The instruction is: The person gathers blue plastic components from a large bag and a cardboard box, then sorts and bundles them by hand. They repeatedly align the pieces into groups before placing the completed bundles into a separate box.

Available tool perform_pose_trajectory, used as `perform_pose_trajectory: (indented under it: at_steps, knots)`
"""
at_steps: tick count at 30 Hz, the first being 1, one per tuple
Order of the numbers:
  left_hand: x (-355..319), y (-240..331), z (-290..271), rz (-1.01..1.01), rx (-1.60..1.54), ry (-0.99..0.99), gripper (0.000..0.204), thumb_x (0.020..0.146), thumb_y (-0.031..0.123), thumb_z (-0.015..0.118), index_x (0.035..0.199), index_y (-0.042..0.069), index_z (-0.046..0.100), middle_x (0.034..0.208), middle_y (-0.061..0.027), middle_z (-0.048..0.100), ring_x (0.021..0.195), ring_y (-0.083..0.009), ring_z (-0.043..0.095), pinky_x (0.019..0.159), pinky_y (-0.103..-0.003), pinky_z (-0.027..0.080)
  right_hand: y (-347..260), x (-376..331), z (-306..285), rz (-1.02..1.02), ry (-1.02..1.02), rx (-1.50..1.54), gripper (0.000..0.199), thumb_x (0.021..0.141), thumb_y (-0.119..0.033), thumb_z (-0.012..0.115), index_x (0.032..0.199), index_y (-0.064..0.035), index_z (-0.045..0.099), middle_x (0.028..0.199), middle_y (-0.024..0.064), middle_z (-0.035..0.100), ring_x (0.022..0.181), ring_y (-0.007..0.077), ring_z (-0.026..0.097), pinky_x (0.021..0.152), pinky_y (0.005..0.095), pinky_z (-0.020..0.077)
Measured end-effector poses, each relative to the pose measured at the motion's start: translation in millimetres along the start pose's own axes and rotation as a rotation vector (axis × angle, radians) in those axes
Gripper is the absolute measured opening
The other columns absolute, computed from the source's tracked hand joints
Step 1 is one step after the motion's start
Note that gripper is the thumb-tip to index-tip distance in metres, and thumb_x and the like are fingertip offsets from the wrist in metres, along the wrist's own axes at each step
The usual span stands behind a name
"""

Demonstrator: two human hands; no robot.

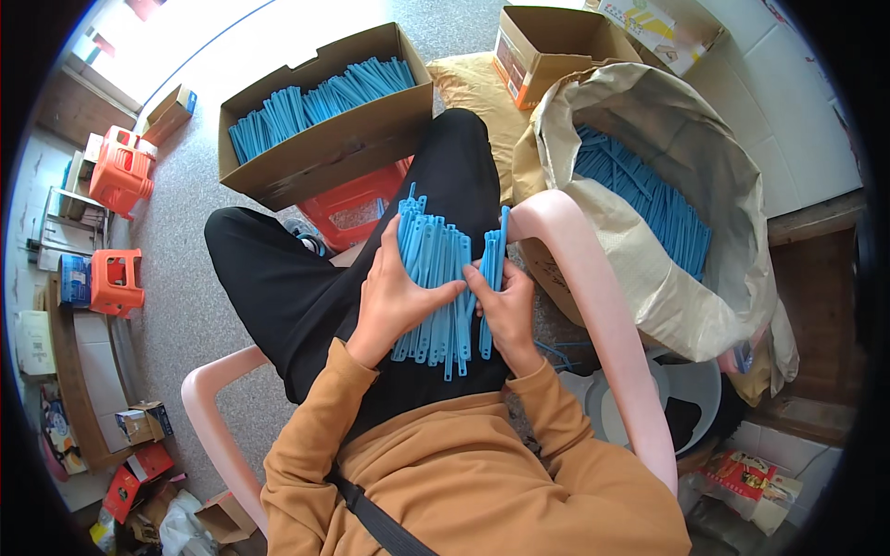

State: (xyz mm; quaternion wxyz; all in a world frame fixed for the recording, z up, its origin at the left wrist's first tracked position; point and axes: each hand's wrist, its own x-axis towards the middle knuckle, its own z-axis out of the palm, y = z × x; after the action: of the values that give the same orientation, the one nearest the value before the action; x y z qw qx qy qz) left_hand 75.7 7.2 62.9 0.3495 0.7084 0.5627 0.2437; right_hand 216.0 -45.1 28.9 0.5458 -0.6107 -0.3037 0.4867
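A thick bundle of flat blue plastic strips point(432, 264), with small holes at their ends, lies over my lap. My left hand point(391, 296) is closed around its left side, the thumb pressed across the front. Just to the right, my right hand point(505, 304) grips a smaller group of the same strips point(491, 250), one of them sticking up higher than the others. Both thumbs are close together at a narrow gap between the two groups. The strips stand roughly side by side with uneven lower ends. My palms and some fingertips are hidden.
Beyond my knees, a cardboard box point(324, 153) full of blue strips sits on a red stool point(348, 208). At right stands a big woven sack point(649, 301) with more strips, beyond the pink chair's armrest point(603, 278). A grey-white tub point(700, 389) is below it. Red stools point(118, 283) stand left.
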Motion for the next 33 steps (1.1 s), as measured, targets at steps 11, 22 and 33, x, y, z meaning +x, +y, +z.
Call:
perform_pose_trajectory:
  at_steps: [11, 22, 33]
  knots:
    - [2.7, -11.8, 1.9, -0.017, -0.17, -0.025, 0.097, 0.055, 0.031, 0.077, 0.129, 0.0, 0.024, 0.114, -0.0233, 0.049, 0.103, -0.0325, 0.053, 0.087, -0.037, 0.043, 2.4, 1.6, 2.0, -0.171, 0.003, -0.208, 0.018, 0.08, -0.017, 0.061, 0.087, 0.0001, 0.059, 0.065, 0.0009, 0.058, 0.049, 0.003, 0.048, 0.042, 0.0171, 0.0378]
    - [3.5, -13.1, -0.5, -0.033, -0.216, -0.051, 0.096, 0.056, 0.032, 0.077, 0.128, -0.002, 0.024, 0.115, -0.0224, 0.048, 0.105, -0.0305, 0.052, 0.089, -0.036, 0.041, 4.2, 11.4, 1.6, -0.112, 0.025, -0.029, 0.014, 0.079, -0.007, 0.058, 0.09, -0.0011, 0.052, 0.068, 0.0006, 0.054, 0.045, 0.0038, 0.045, 0.039, 0.0167, 0.0355]
    - [3.1, -11.7, -2.0, -0.067, -0.248, -0.05, 0.094, 0.057, 0.032, 0.076, 0.128, -0.002, 0.024, 0.114, -0.0224, 0.049, 0.104, -0.0305, 0.052, 0.089, -0.036, 0.041, -21.0, 5.1, 3.3, 0.024, -0.106, -0.128, 0.016, 0.08, -0.014, 0.06, 0.085, 0.0014, 0.059, 0.059, -0.0002, 0.052, 0.041, 0.0035, 0.043, 0.039, 0.0168, 0.0342]
